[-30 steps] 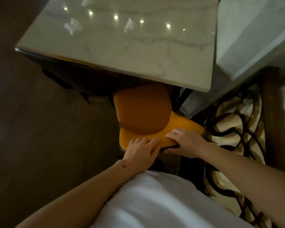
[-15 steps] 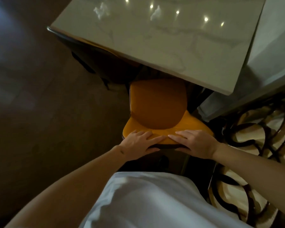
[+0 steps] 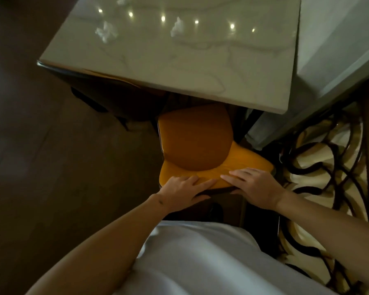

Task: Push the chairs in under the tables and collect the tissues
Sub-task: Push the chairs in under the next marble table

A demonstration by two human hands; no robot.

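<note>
An orange chair (image 3: 195, 141) stands in front of me with its seat partly under the white marble table (image 3: 200, 67). My left hand (image 3: 182, 188) lies on the top of the chair's backrest, fingers stretched over the padding. My right hand (image 3: 255, 185) rests beside it on the same backrest edge, fingers flat and thumb under the rim. Two crumpled white tissues lie on the table: one at the far left (image 3: 106, 33), one near the middle (image 3: 177, 26).
A second chair (image 3: 107, 92), dark with an orange edge, is tucked under the table's left side. A grey wall or pillar (image 3: 337, 50) stands to the right, above a patterned cream and dark carpet (image 3: 320, 158). Dark wood floor (image 3: 41, 167) lies to the left.
The view has shifted and the table now sits nearer the centre. Both hands stay on the chair's backrest, with the fingers spread flatter. The seat seems slightly further under the table.
</note>
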